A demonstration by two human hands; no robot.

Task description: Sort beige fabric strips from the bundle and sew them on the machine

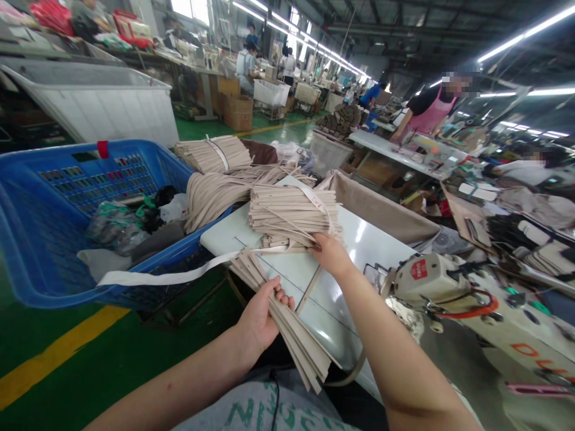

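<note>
My left hand (265,311) is closed around a bunch of flat beige strips (300,341), which fan out below it toward my lap. On the white table ahead lies a thick stack of similar strips (287,209) with a white band (309,194) over it. At the near right edge of this stack, my right hand (331,254) pinches the end of a strip; its fingertips are partly hidden. One loose strip (309,288) lies on the table between my hands. A white tape (179,276) runs from the stack across to the blue basket.
A blue basket (27,173) with plastic bags stands left, more strip bundles (215,152) over its edge. A sewing machine (449,287) is close on the right of the white table (354,233). Behind is a cloth-lined bin (381,203). A co-worker in a pink apron (433,114) stands farther back.
</note>
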